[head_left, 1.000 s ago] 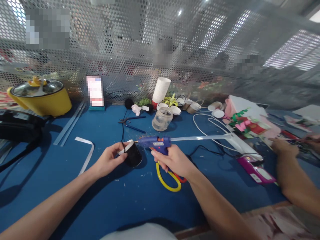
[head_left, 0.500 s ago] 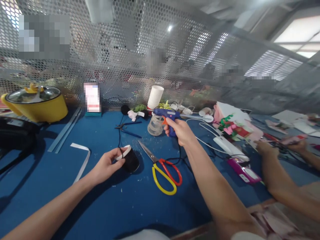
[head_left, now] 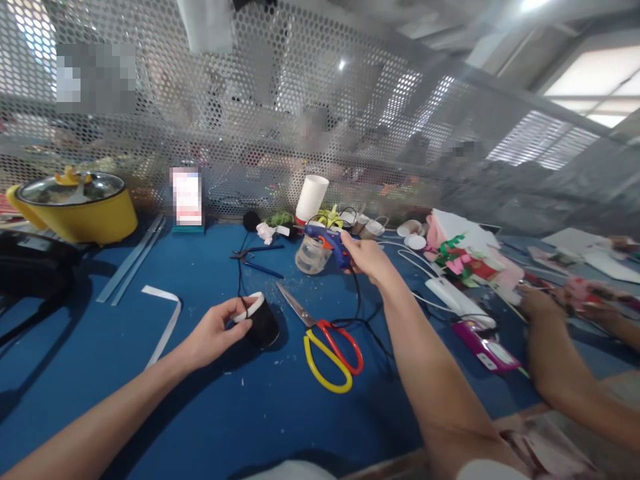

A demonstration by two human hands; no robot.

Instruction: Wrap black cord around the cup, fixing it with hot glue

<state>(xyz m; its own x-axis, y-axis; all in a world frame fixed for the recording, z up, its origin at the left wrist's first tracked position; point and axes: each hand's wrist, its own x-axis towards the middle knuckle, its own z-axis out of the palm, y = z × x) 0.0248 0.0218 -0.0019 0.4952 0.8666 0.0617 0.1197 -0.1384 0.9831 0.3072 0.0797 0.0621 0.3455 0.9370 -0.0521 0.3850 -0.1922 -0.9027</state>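
My left hand (head_left: pixel 220 329) pinches the white rim of a small cup (head_left: pixel 263 323) wrapped in black, which lies tilted on the blue table. A black cord (head_left: pixel 239 277) runs from the cup's rim up to a black ball of yarn (head_left: pixel 251 221). My right hand (head_left: pixel 367 257) is closed on the back of a blue glue gun (head_left: pixel 325 235), its orange trigger uncovered. The gun's front part is over a clear jar (head_left: pixel 311 257); whether they touch I cannot tell. Between my hands lie scissors (head_left: pixel 327 343) with one red and one yellow handle. Pliers (head_left: pixel 257 260) rest behind the cup.
To the left stand a yellow pot (head_left: pixel 87 217) and a phone (head_left: pixel 187 197). White strips (head_left: pixel 170 320) lie nearby. Stacked paper cups (head_left: pixel 313 197) stand behind the jar. A power strip (head_left: pixel 457 303) and a purple device (head_left: pixel 485 350) are right, beside another person's arm (head_left: pixel 560 360).
My right hand has shifted slightly back along the glue gun, and its fingers have come off the orange trigger. The gun sits a little lower and nearer the jar. My left hand stays put.
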